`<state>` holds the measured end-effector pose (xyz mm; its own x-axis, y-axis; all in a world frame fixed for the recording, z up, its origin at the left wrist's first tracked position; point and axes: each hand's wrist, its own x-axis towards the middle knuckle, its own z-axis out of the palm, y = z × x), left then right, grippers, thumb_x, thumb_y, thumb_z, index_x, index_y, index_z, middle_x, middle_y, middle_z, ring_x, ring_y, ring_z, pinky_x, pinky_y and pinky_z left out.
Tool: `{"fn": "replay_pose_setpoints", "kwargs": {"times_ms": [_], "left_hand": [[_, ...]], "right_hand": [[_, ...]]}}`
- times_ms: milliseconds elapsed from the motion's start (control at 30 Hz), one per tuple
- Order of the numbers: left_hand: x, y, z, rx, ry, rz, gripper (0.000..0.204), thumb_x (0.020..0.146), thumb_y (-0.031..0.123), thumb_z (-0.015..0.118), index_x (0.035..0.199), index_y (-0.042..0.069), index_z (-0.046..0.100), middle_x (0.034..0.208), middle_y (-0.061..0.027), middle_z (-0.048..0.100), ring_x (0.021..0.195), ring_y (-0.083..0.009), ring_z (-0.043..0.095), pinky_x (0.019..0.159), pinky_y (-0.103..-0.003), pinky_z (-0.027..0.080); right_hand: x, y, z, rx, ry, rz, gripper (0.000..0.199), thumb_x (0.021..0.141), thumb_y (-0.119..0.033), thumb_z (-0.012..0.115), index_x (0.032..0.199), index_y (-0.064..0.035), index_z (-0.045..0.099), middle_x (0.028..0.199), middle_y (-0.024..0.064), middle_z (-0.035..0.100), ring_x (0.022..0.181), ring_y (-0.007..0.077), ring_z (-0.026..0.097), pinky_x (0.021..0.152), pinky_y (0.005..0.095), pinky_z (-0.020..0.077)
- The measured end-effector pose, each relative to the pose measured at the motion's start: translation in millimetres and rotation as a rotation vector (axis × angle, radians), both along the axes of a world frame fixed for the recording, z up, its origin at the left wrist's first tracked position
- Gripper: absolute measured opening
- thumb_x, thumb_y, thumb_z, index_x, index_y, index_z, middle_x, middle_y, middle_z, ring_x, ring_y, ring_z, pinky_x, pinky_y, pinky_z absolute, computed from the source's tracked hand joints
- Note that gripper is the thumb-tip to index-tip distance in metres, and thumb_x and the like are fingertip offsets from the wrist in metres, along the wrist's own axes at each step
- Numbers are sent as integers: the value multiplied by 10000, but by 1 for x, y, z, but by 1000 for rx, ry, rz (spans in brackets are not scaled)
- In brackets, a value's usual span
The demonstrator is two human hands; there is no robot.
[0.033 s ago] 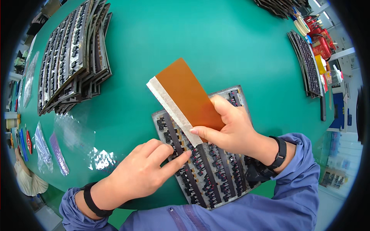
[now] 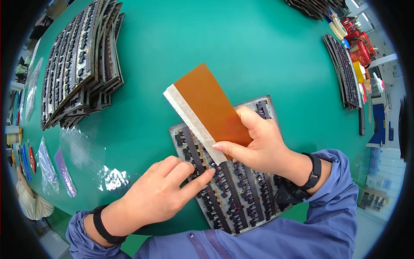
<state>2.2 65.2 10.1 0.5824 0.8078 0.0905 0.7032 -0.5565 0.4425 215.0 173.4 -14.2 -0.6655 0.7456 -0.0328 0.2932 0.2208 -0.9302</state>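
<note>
The person's right hand point(image 2: 263, 144) is closed in a pinch on an orange-brown sheet point(image 2: 211, 103), with the thumb laid across its near end beside a pale strip point(image 2: 194, 118) that runs along the sheet's left long edge. The left hand point(image 2: 159, 187) is palm down and half curled, one finger stretched over the component panel point(image 2: 236, 207); its underside is hidden, so whether it grips or touches anything there cannot be told. The sheet's near end overlaps the panel, while its far end juts beyond the panel's far edge, over the green tabletop point(image 2: 159, 52); whether sheet and panel touch is unclear. The step in hand appears to be handling the sheet and its strip above the panel's rows of small dark parts. As a judgement, the next move calls for a steady right pinch, so the sheet does not bend, and for the left fingertips to work precisely among those parts. Left of the panel lie clear film point(image 2: 84, 144), a purple strip point(image 2: 66, 179) and a plastic bag point(image 2: 46, 168). Beyond its far left corner stands a tall stack of similar panels point(image 2: 71, 64). Well beyond its far right corner sit a smaller stack point(image 2: 345, 73) and red containers point(image 2: 360, 52).
</note>
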Motion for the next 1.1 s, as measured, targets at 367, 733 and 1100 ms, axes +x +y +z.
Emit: {"fn": "replay_pose_setpoints", "kwargs": {"times_ms": [367,733,1100], "left_hand": [[4,4,0,-25,47,-15,478,725,77,606,1200,27,618,861,-36,455,783,-196,486,649,-298,448],[3,6,4,-65,42,-7,473,740,88,597,1210,37,616,842,-34,446,776,-189,492,645,-285,451],[0,12,-7,-13,-19,52,443,690,79,627,1131,51,658,828,-35,457,737,-189,498,621,-277,464]], "right_hand": [[3,4,-2,124,20,56,418,813,-46,747,1158,36,525,941,71,650,739,93,639,594,236,541],[6,20,36,-591,294,-138,501,819,19,691,1259,24,452,1052,100,628,768,100,630,581,211,512],[-4,18,-1,73,70,28,285,790,-78,738,960,17,531,820,120,599,738,176,637,642,293,507]]}}
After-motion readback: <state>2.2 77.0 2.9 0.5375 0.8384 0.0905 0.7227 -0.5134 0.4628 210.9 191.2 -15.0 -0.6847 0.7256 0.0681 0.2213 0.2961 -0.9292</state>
